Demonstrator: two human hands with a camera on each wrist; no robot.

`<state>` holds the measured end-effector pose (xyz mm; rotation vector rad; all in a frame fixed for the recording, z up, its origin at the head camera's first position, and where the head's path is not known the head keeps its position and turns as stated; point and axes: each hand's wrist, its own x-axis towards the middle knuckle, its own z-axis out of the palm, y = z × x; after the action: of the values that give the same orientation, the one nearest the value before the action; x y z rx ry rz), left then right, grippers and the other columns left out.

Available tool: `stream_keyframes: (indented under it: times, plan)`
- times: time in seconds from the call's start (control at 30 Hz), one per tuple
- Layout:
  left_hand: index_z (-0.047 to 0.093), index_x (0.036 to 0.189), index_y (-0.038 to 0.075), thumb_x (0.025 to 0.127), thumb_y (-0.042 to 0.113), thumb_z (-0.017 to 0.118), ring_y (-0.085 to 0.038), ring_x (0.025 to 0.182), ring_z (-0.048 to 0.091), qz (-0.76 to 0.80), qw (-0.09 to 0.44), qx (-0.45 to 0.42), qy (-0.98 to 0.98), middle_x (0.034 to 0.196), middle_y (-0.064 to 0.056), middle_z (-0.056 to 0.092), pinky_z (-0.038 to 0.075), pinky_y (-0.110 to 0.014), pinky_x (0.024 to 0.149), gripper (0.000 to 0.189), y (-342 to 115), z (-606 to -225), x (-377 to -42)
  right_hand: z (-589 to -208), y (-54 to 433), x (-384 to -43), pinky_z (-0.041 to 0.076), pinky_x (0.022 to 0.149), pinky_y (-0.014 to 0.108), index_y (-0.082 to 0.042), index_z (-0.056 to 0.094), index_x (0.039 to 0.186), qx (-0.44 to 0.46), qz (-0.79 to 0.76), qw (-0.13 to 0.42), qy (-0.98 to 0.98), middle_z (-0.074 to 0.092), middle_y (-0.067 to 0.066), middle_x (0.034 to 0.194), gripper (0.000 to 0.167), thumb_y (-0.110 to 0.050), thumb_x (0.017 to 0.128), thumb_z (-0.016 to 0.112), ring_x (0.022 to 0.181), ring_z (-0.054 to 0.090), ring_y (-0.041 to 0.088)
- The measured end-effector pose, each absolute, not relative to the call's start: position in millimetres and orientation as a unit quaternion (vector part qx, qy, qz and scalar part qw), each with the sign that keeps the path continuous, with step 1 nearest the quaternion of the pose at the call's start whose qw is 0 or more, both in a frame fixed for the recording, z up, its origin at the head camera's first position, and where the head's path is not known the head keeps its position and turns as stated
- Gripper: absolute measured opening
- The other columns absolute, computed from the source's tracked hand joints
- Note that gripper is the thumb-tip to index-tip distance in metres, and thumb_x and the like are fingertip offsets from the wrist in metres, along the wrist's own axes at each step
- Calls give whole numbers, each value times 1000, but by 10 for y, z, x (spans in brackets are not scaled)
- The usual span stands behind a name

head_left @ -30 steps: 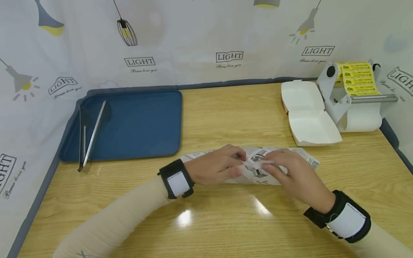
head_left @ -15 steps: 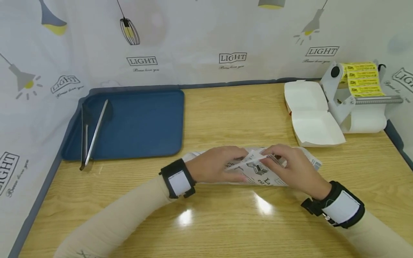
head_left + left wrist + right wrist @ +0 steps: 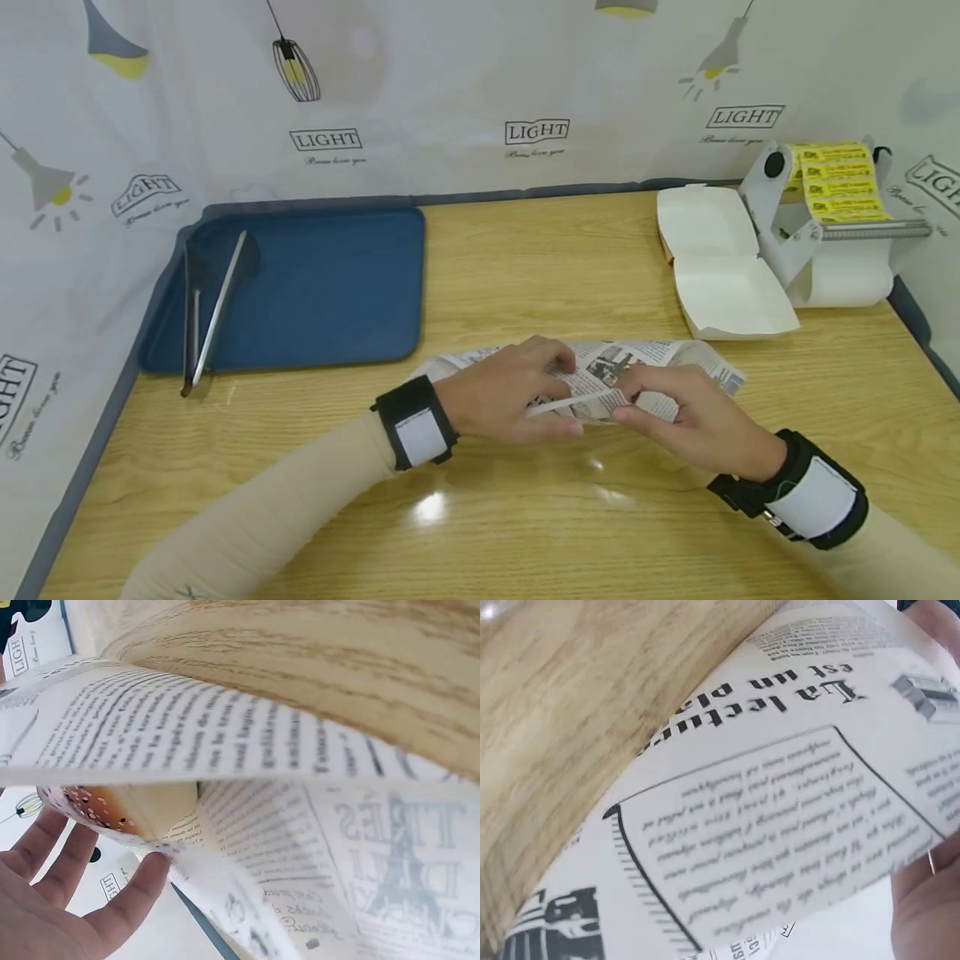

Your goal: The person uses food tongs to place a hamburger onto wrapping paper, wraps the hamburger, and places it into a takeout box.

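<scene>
Newsprint-patterned wrapping paper [image 3: 611, 360] lies across the middle of the table, folded lengthwise. Inside it, the left wrist view shows part of a browned, seeded bun [image 3: 146, 806]; the paper covers the rest. My left hand [image 3: 506, 396] holds the bun's side through the paper, fingers beyond and thumb on the near side. At the free edge of the upper fold, my right hand [image 3: 693, 412] pinches the paper between thumb and fingers. Printed paper fills most of the right wrist view, with part of a hand [image 3: 930, 907] at its right border.
At the left is a blue tray [image 3: 337, 287], with metal tongs [image 3: 219, 312] lying over its left side. An opened white paper box [image 3: 735, 292] stands back right, beside a label dispenser [image 3: 780, 225] carrying yellow stickers [image 3: 840, 183]. A patterned cloth backdrop [image 3: 435, 100] borders the table.
My right hand has drawn the paper's upper edge down toward me, and the fold now lies lower and flatter. My left hand has stayed at about the same place.
</scene>
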<state>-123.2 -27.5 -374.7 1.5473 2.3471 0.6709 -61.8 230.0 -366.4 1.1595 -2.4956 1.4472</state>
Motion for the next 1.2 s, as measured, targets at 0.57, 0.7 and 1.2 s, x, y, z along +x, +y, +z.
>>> stream_keyframes:
  times: [0.57,0.7,1.2]
  plan:
    - [75,85,8,112,25,37,-20,114,57,340,170,458,804,128,-11,61,48,-30,97,49,-208,-3738,-1248,-3752,2160,-759,36,41,24,-10,53,98,195,435,9,-879,49,-11,55,8,-5,104,56,48,46,3]
    - [70,113,7,110,24,45,-13,96,62,359,165,428,812,112,-6,67,51,-26,84,30,-177,-3733,-1255,-3783,2139,-775,33,40,24,-10,53,98,173,432,16,-885,45,-11,53,8,-8,104,57,45,42,3]
    - [41,153,9,97,12,70,-20,103,68,445,161,314,823,128,-9,58,57,-24,78,63,-87,-3754,-1319,-3887,2056,-895,47,69,37,-7,70,93,122,310,57,-941,69,6,88,9,-15,97,71,82,59,21]
